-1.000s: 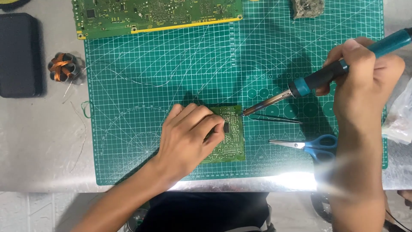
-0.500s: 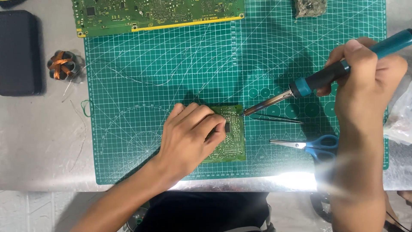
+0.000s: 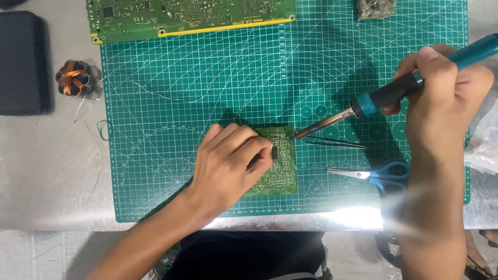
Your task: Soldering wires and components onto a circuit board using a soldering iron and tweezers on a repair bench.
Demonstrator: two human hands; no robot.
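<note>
Two hands at work over a green cutting mat [image 3: 207, 83] on a grey metal worktop [image 3: 46, 171].

Item 1: small green circuit board [image 3: 282, 166], lying flat on the mat near its front edge, long axis running away from the person. Its left part is covered by the left hand [image 3: 228, 166].

Item 2: left hand, palm down, fingers [image 3: 257, 148] pressed close together and curled onto the board, holding it against the mat; whether they also pinch a small part near the dark chip cannot be told.

Item 3: right hand [image 3: 446, 103], fingers wrapped shut around the handle of a soldering iron [image 3: 384, 96], teal and black. The iron's long axis slants from upper right down to lower left; its metal tip meets the board at the upper right corner, just beyond the left fingertips. The board thus lies to the left of and below the right hand, well apart from it, reached only by the iron's shaft; the left hand is the nearer one, in contact.

Item 4: tweezers [image 3: 337, 142], loose on the mat, just below the iron's shaft, pointing at the board.

Item 5: blue-handled scissors [image 3: 373, 175], right of the board.

Item 6: large green circuit board [image 3: 192, 15], at the mat's far edge.

Item 7: copper wire coil [image 3: 73, 79] and dark flat case [image 3: 23, 62], left of the mat.
</note>
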